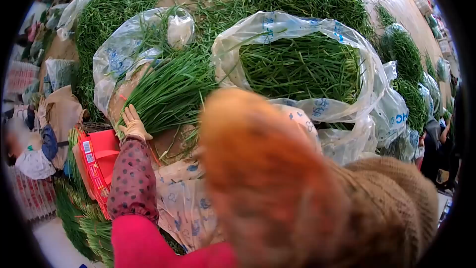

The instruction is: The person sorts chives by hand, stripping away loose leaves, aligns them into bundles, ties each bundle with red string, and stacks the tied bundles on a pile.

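My left hand, in a pale cream glove, has its fingers stretched out. It lies against the near left side of a loose pile of long, flat green garlic chives. Very close to the camera, a large blurred orange-brown shape, seemingly my right hand in a glove, fills the lower middle; brown knit shows behind it. Its fingers cannot be made out, and it hides what lies beneath. Farther right stands a clear plastic bag with its mouth spread wide, full of more chives.
A red box with a strap stands beside my left forearm. Another plastic bag lies behind the pile. Chive heaps cover much of the floor, with bundles at lower left. Another person sits at far left.
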{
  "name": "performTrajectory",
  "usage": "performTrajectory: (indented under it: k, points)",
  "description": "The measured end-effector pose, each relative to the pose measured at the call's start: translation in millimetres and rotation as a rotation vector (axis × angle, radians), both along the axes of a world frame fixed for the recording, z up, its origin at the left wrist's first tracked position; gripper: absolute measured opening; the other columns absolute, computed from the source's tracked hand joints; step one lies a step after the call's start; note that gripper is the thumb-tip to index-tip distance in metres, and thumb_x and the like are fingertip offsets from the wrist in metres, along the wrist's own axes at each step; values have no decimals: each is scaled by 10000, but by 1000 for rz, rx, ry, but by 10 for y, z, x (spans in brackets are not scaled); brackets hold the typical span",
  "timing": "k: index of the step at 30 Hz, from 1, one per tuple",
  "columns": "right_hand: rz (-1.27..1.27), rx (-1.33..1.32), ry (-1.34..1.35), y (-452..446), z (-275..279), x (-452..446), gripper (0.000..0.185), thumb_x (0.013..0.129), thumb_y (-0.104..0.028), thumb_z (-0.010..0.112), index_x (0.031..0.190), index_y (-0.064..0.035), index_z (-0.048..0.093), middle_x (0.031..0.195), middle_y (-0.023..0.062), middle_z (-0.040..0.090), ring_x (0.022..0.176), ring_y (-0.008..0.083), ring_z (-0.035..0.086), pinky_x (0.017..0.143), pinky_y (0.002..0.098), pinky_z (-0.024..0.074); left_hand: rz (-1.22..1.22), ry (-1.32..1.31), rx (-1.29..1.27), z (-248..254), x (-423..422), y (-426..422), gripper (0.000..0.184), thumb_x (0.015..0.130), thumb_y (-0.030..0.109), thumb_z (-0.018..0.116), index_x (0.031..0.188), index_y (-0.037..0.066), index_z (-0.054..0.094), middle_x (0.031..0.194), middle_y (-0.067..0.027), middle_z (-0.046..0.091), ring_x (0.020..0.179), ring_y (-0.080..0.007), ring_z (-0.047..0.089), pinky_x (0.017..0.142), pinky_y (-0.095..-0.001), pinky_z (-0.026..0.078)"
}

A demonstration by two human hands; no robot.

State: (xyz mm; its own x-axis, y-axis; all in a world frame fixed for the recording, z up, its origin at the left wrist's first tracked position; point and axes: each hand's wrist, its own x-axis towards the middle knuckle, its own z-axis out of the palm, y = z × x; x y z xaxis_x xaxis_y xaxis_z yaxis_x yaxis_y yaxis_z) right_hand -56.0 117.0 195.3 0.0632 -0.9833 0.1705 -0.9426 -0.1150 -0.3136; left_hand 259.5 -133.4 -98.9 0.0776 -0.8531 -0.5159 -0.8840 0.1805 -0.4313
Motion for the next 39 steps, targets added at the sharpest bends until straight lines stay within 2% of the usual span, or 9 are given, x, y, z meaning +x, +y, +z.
performTrajectory:
  k: [8,11,13,21,27,31,33,35,39]
  points:
    - [-115,-194,28,567,-179,-202,360,749,-164,648,1096,-110,571,714,8,601,539,183,585,454,322,458,-385,360,-220,379,-1120,373,1206,639,250,845,1517,122,28,1575,-171,72,1457,-353,80,1115,-600,179]
    - [209,387,18,474,-550,-593,189,807,-187,591,982,-116,583,624,16,580,527,192,604,432,329,459,-892,1004,-160,199,-1788,543,807,689,43,701,1427,79,376,1462,-182,373,1376,-358,325,1123,-488,282]
    - [-159,629,53,333,-1154,-904,198,868,-171,561,1039,-89,617,762,95,646,614,267,645,500,387,500,-1192,1137,-120,-59,-2246,702,659,702,-22,613,1342,52,471,1367,-160,481,1298,-357,427,1097,-412,340]
    - [-173,139,-136,-771,-2487,-1712,224,847,-146,556,1059,-104,613,903,132,666,844,331,648,722,439,522,-876,780,113,-515,-3264,873,649,767,59,618,1379,40,402,1406,-164,428,1309,-354,403,1068,-431,346]
    - [-100,759,96,-1886,-3284,-1567,282,853,-156,564,1122,-131,644,1030,140,684,986,306,660,816,410,537,-961,273,704,-572,-3334,921,720,772,215,679,1422,220,370,1368,-99,466,1145,-344,560,959,-429,447]
    - [-220,666,11,-2194,-3455,-1629,301,862,-172,580,1156,-137,631,1131,120,631,1066,292,599,886,404,497,-858,847,810,-724,-3177,670,446,765,95,621,1193,218,634,1114,-85,651,1037,-322,618,917,-406,483]
    - [-256,560,-35,-2243,-3511,-1714,412,840,-175,630,1250,-167,580,1364,94,506,1269,277,460,1020,395,412,-248,1337,603,-717,-3207,512,403,740,-126,526,1046,87,679,937,-127,686,870,-285,654,799,-314,524]
    - [-155,280,36,-2137,-3473,-1756,527,785,-224,706,1285,-183,546,1351,77,517,1270,274,450,1032,414,398,-584,1426,-260,-548,-3348,280,288,764,-112,554,971,49,674,884,-130,675,855,-285,649,799,-335,525]
    - [-60,633,300,-2173,-3396,-1695,655,745,-354,761,1285,-77,515,1351,89,517,1254,255,466,1015,391,390,-577,928,-514,-616,-3517,-125,867,738,73,723,1467,148,260,1263,-178,551,1090,-337,580,973,-371,437]
